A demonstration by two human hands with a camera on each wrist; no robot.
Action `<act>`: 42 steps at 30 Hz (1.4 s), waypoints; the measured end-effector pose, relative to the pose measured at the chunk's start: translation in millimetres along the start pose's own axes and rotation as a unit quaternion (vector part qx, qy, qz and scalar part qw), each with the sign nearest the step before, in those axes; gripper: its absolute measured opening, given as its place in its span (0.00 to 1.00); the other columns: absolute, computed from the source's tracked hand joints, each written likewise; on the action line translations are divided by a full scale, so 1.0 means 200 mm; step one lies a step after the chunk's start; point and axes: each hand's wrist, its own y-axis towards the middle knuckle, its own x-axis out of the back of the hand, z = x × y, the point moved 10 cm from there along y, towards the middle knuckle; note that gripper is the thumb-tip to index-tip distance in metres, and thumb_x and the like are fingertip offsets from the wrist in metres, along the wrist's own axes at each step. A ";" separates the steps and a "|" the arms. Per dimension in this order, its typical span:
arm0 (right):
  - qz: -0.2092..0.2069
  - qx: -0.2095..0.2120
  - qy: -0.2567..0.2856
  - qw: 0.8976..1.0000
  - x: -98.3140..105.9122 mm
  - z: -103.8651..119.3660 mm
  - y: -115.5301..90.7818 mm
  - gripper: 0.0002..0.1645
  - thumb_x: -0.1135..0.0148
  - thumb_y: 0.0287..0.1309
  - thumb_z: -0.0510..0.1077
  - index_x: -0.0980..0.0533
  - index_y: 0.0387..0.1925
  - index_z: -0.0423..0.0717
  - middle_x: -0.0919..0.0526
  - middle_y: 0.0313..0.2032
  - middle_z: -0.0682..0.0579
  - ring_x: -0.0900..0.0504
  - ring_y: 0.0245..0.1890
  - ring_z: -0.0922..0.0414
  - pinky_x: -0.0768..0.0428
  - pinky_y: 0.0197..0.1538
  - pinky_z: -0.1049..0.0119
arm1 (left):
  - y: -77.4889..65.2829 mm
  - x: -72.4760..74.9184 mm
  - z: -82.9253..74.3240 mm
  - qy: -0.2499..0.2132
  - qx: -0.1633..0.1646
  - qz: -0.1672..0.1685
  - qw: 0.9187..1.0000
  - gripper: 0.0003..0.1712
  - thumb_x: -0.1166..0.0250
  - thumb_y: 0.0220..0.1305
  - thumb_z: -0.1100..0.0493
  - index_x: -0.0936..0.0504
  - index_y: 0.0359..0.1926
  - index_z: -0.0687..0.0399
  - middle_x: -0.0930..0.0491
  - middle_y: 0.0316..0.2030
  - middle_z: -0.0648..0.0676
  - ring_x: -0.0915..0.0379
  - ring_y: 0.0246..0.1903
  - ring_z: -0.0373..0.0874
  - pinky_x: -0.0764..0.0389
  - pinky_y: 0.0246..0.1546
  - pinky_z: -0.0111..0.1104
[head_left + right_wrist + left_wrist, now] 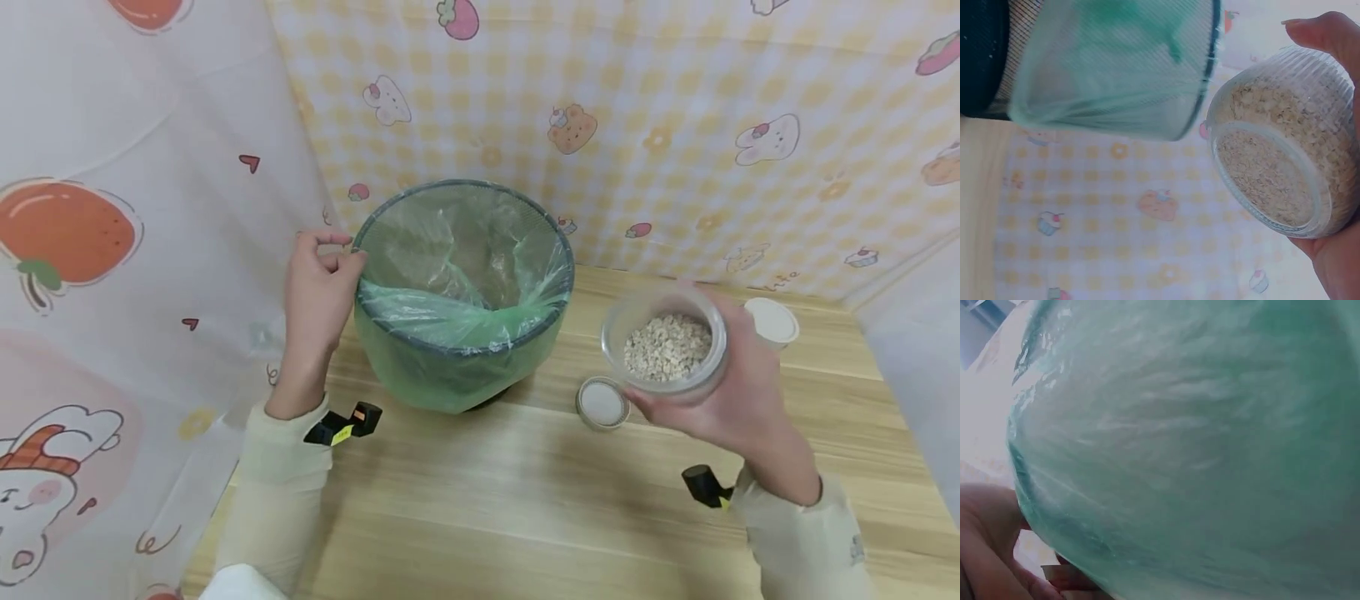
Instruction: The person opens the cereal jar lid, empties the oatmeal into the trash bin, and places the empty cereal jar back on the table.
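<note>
A mesh trash bin (465,350) lined with a thin green plastic bag (408,312) stands on the table, tilted a little. At its left rim my left hand (322,279) pinches the edge between thumb and fingers; the left wrist view is mostly filled by the green liner (1191,437). Right of the bin, my right hand (742,383) grips a clear ribbed jar (1329,75) from its right side, held above the table with its mouth tipped. Rolled oats (667,348) lie inside the jar, and they show through its base in the right wrist view.
A small round white-topped lid (602,402) lies on the wooden table (480,492) between bin and jar. Behind my right hand is another round white lid-like piece (772,322), partly hidden. A checked cloth (637,183) hangs behind, and a printed curtain (187,208) on the left.
</note>
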 end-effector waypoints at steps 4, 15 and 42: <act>0.017 -0.009 0.001 1.000 -0.04 0.01 0.12 0.61 0.29 0.35 0.69 0.36 0.54 0.22 0.20 0.39 0.34 0.23 0.47 0.56 0.32 0.57 0.65 | 0.02 0.00 -0.04 0.095 -0.011 0.015 0.995 0.21 0.46 0.61 0.63 0.29 0.57 0.58 0.39 0.13 0.47 0.47 0.13 0.41 0.44 0.16 0.33; 0.053 0.077 0.075 0.993 -0.32 0.06 0.43 0.58 0.23 0.31 0.56 0.39 0.58 0.26 0.21 0.45 0.39 0.23 0.46 0.46 0.27 0.53 0.57 | 0.07 -0.10 -0.04 0.135 -0.011 0.114 0.984 0.25 0.48 0.63 0.67 0.32 0.63 0.62 0.40 0.19 0.52 0.49 0.15 0.42 0.40 0.20 0.34; 0.155 0.085 -0.149 0.973 -0.81 -0.14 0.55 0.54 0.21 0.28 0.47 0.34 0.64 0.52 0.25 0.54 0.49 0.28 0.49 0.46 0.29 0.46 0.49 | 0.04 -0.09 -0.02 0.112 0.007 0.158 0.981 0.24 0.53 0.67 0.66 0.36 0.64 0.62 0.27 0.46 0.61 0.32 0.41 0.51 0.33 0.45 0.41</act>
